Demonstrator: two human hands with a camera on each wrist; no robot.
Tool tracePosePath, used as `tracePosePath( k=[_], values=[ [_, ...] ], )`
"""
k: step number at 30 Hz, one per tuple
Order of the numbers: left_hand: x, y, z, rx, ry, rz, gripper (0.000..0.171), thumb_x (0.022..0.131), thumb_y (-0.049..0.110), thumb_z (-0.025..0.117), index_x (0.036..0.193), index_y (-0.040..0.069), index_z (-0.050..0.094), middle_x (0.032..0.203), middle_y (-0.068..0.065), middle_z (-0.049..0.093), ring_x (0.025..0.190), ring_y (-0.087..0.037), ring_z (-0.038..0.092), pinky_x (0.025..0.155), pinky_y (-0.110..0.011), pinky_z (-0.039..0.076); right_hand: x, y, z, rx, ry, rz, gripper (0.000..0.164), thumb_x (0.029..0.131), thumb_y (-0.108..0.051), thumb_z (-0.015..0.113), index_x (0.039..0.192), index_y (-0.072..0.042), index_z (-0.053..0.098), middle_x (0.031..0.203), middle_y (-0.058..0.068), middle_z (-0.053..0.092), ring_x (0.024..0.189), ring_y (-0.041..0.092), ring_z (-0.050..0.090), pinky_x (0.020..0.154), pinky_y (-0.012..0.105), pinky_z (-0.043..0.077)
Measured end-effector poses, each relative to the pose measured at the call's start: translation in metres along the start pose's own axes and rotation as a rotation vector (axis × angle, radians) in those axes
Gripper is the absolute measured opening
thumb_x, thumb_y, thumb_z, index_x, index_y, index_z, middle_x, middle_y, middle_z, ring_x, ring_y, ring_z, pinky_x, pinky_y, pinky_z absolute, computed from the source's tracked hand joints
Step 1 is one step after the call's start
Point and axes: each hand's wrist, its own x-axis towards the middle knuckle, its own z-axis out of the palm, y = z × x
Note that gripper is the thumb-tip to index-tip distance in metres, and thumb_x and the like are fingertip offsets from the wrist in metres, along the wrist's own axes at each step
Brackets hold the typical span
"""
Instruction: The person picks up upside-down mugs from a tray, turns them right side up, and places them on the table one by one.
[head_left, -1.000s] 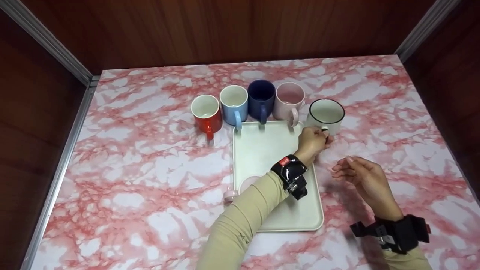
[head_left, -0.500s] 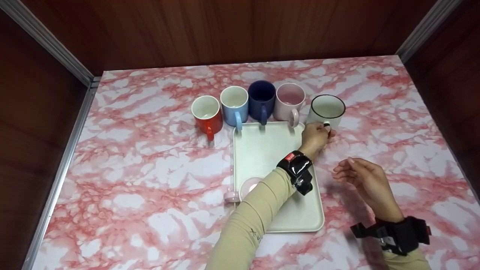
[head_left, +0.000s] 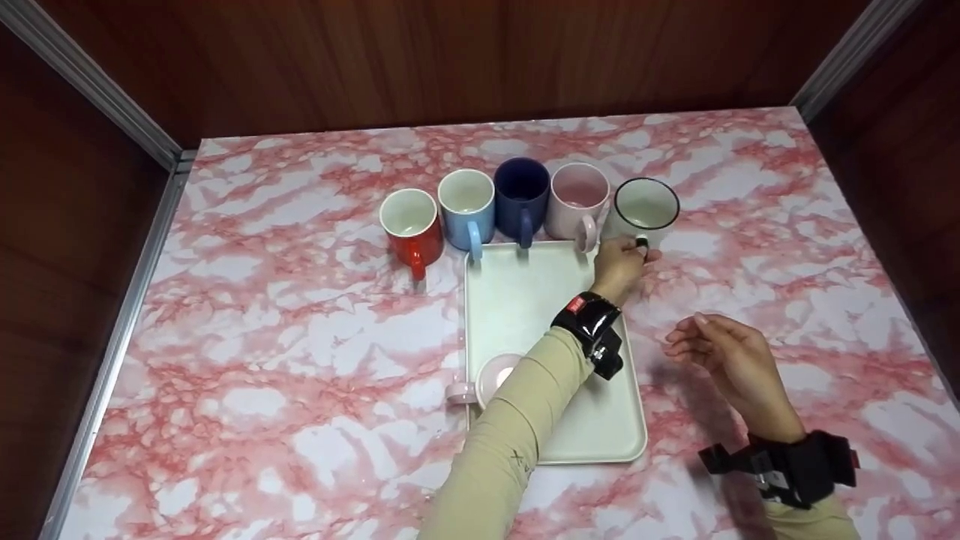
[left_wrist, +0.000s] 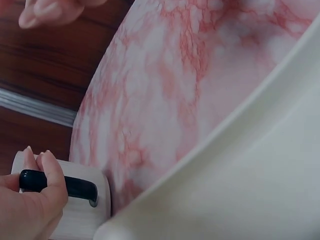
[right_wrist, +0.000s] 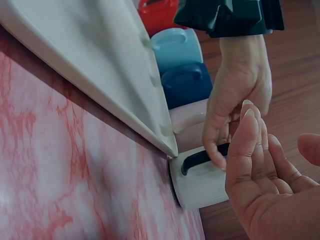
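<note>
My left hand (head_left: 621, 268) pinches the black handle (left_wrist: 80, 188) of a white mug with a dark rim (head_left: 651, 206), fingers and thumb curled round it. The mug stands upright at the right end of a row, beside a pink mug (head_left: 576, 195). In the right wrist view, its base is close to the corner of a cream tray (right_wrist: 107, 75). My right hand (head_left: 735, 367) hovers to the right of the tray with relaxed fingers and nothing in them. A pale pink cup (head_left: 491, 373) sits on the near left of the tray, partly hidden by my left sleeve.
Left of the pink mug stand a dark blue mug (head_left: 521, 196), a light blue mug (head_left: 466, 202) and a red mug (head_left: 412, 229), handles towards me. The table (head_left: 300, 322) has a red marbled top. Wooden panels (head_left: 450, 60) enclose its back and sides.
My left hand has moved the white mug away from me, then slightly left, bringing it nearer the pink mug. My right hand has stayed in place.
</note>
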Motion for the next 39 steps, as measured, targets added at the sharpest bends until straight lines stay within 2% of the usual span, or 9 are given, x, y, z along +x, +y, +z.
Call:
tracePosePath(
  k=[8,14,18,21,23,28,30,33,39],
  values=[
    [0.000,0.008,-0.003,-0.041,0.032,-0.071,0.012,0.088,-0.007,0.049,0.092,-0.008,0.061,0.089,-0.020,0.067,0.042,-0.006,0.034,0.035,-0.017,0.022,-0.006,-0.032,0.044,-0.013,0.133,0.068,0.029,0.094,-0.013,0.051,0.100,0.015,0.056,0.086,0.020,0.064,0.073,0.027,0.064,0.067,0.035,0.053],
    [-0.003,0.011,-0.004,-0.017,0.006,-0.008,0.024,0.087,-0.012,0.043,0.101,-0.008,0.062,0.096,-0.016,0.066,0.041,-0.005,0.023,0.033,-0.018,0.017,-0.004,-0.020,0.027,-0.019,0.063,0.043,0.029,0.096,-0.013,0.047,0.103,0.013,0.057,0.090,0.019,0.065,0.076,0.028,0.065,0.069,0.037,0.053],
    [0.074,-0.062,0.013,-0.052,-0.057,0.128,0.024,0.083,-0.009,0.046,0.093,0.004,0.064,0.084,-0.001,0.063,0.051,-0.004,0.037,0.039,-0.017,0.027,0.000,-0.004,0.002,0.018,-0.003,0.020,0.029,0.098,-0.010,0.042,0.106,0.014,0.055,0.093,0.022,0.063,0.078,0.031,0.064,0.070,0.038,0.052],
    [0.125,-0.108,0.025,-0.131,-0.154,0.153,0.024,0.087,-0.002,0.049,0.105,0.005,0.062,0.097,0.000,0.064,0.079,-0.005,0.055,0.061,-0.016,0.042,0.001,0.002,-0.006,0.012,0.008,0.010,0.030,0.098,-0.011,0.041,0.106,0.015,0.054,0.093,0.023,0.063,0.078,0.031,0.064,0.069,0.039,0.052],
    [0.110,-0.092,0.022,-0.118,-0.171,0.115,0.028,0.090,0.001,0.051,0.115,0.006,0.059,0.110,-0.003,0.062,0.099,-0.008,0.054,0.072,-0.018,0.042,0.000,-0.001,-0.004,0.018,0.006,0.005,0.031,0.098,-0.011,0.041,0.105,0.015,0.055,0.093,0.024,0.063,0.078,0.032,0.064,0.069,0.039,0.052],
    [0.022,-0.006,-0.003,-0.031,-0.200,0.017,0.039,0.093,0.005,0.049,0.131,0.001,0.045,0.134,-0.012,0.047,0.122,-0.018,0.042,0.077,-0.021,0.042,0.001,-0.008,0.003,0.012,-0.014,-0.006,0.030,0.097,-0.011,0.042,0.105,0.015,0.055,0.093,0.024,0.063,0.079,0.032,0.064,0.069,0.038,0.052],
    [0.000,0.016,-0.009,-0.017,-0.214,0.017,0.043,0.092,0.002,0.048,0.134,-0.001,0.040,0.135,-0.018,0.044,0.124,-0.023,0.041,0.088,-0.022,0.040,0.001,-0.010,0.007,0.029,-0.025,-0.011,0.030,0.097,-0.010,0.042,0.105,0.016,0.055,0.093,0.024,0.063,0.078,0.031,0.064,0.069,0.038,0.052],
    [-0.015,0.031,-0.015,0.039,-0.246,0.035,0.041,0.091,0.000,0.049,0.131,-0.004,0.042,0.130,-0.021,0.047,0.120,-0.026,0.045,0.092,-0.026,0.037,0.002,-0.010,0.008,0.013,-0.018,-0.016,0.030,0.097,-0.010,0.044,0.105,0.016,0.055,0.092,0.021,0.064,0.077,0.029,0.065,0.069,0.037,0.053],
    [-0.014,0.030,-0.014,0.206,-0.266,0.113,0.028,0.089,0.003,0.054,0.116,-0.004,0.053,0.123,-0.017,0.053,0.111,-0.023,0.049,0.087,-0.022,0.039,0.005,-0.006,0.005,0.012,-0.059,-0.029,0.029,0.097,-0.009,0.043,0.108,0.015,0.054,0.095,0.022,0.063,0.079,0.031,0.064,0.069,0.040,0.052]
  ],
)
